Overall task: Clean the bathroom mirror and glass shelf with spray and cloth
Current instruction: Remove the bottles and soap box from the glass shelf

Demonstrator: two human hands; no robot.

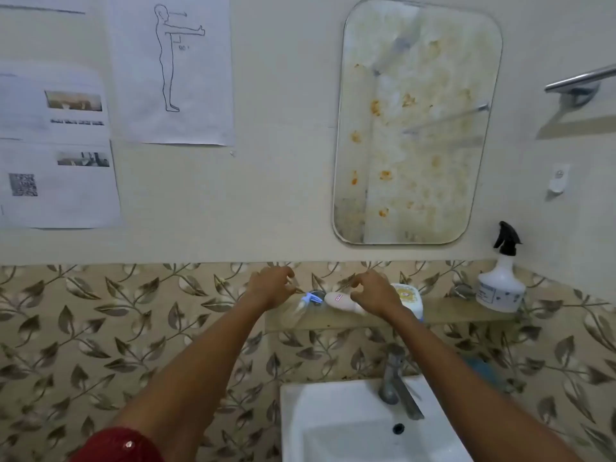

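Both hands, left [271, 286] and right [375, 293], are hovering empty with fingers loosely spread over the shelf [450, 311], spray [501, 281] standing at its 3 o'clock end below the stained mirror [416, 121], labels unreadable.

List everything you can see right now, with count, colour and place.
mirror: 1, orange-stained, wall above shelf
glass shelf: 1, clear, below mirror
spray bottle: 1, white with black trigger, shelf's right end
tube: 1, white, lying mid-shelf
jar: 1, white, behind right hand
sink: 1, white, bottom centre
tap: 1, grey, on sink
papers: several, white, wall left
towel bar: 1, metal, upper right
left hand: open, over shelf
right hand: open, over tube
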